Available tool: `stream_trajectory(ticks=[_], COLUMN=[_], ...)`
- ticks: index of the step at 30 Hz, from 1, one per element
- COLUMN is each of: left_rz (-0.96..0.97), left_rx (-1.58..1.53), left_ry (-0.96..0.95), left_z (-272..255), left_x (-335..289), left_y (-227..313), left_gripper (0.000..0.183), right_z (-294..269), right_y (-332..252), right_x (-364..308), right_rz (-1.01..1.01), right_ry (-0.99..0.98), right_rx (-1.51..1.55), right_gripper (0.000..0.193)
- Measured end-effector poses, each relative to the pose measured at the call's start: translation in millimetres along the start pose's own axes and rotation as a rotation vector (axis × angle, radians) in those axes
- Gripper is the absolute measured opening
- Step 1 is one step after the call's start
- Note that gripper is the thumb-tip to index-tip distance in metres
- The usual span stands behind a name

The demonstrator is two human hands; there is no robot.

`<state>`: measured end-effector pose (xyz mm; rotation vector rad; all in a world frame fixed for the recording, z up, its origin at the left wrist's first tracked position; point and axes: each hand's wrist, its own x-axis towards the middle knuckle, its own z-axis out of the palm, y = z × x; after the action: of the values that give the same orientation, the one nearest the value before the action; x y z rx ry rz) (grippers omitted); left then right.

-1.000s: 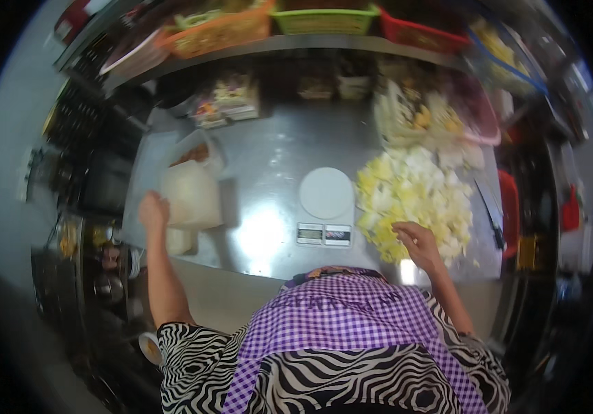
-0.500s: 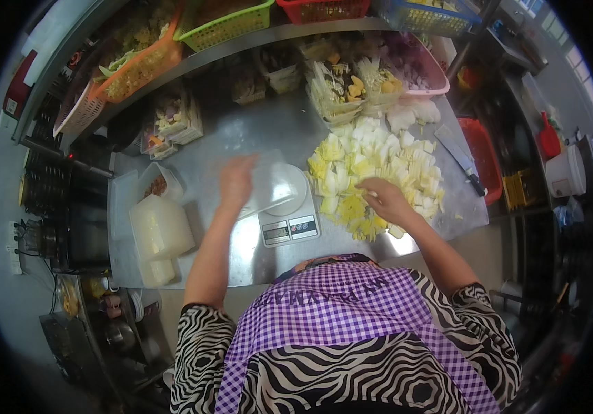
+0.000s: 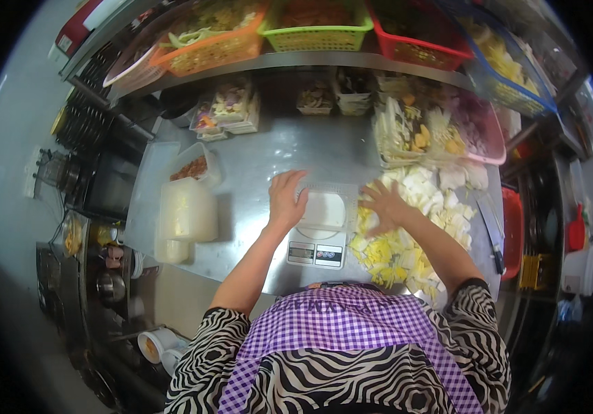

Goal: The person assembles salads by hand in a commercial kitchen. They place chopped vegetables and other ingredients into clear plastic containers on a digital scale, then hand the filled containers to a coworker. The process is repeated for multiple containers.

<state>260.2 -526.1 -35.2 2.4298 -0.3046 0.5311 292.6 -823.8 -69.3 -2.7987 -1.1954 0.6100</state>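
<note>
Loosely, left fingers (image 3: pixel 287 181) and right fingers (image 3: pixel 374 200) (parted, empty) flank a clear tray (image 3: pixel 326 209).

You have one clear rectangular plastic tray (image 3: pixel 341 189) and one white kitchen scale (image 3: pixel 316 254) between your left grip (image 3: pixel 287 201) and right grip (image 3: pixel 385 205), one black-handled steel knife (image 3: pixel 491 234) to their right.

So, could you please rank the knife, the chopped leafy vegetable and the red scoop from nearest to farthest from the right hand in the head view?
1. Chopped leafy vegetable: beneath and beside the right hand.
2. Knife: to the right, past the vegetable.
3. Red scoop: farther right, past the knife.
</note>
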Motion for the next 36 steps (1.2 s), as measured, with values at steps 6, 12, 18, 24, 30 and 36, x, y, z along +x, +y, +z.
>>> stream_trajectory(ticks=[6, 12, 18, 24, 30, 36], left_rz=[-0.491, -0.568, -0.537, -0.56, -0.558, -0.533], left_rx=[-0.293, -0.595, -0.596, -0.419, -0.386, -0.434], left_ry=[0.081, 0.135, 0.112, -0.039, -0.19, -0.175], left_z=[-7.2, 1.8, 5.5, 9.4, 3.8, -1.7], left_x=[-64.6, -71.0, -65.7, -61.6, -51.2, -51.7], left_y=[-46.0, -45.7, -49.6, -37.6, -33.5, -36.5], left_gripper=[0.036, 0.033, 0.038, 0.05, 0.052, 0.041], right_z=[9.0, 35.1, 10.1, -101.6, -115.0, -58.1], right_y=[-2.8, 12.5, 23.6, -36.2, -89.0, -108.6], right_x=[-28.4, -16.7, -22.5, -21.7, 31.4, 68.3], right_rz=[-0.009, 0.023, 0.087, 0.051, -0.1, 0.044], right_ry=[-0.004, 0.249, 0.437, 0.531, 0.489, 0.364], right_rx=[0.034, 0.128, 0.262, 0.421, 0.422, 0.367], right_gripper=[0.084, 0.048, 0.025, 0.022, 0.029, 0.061])
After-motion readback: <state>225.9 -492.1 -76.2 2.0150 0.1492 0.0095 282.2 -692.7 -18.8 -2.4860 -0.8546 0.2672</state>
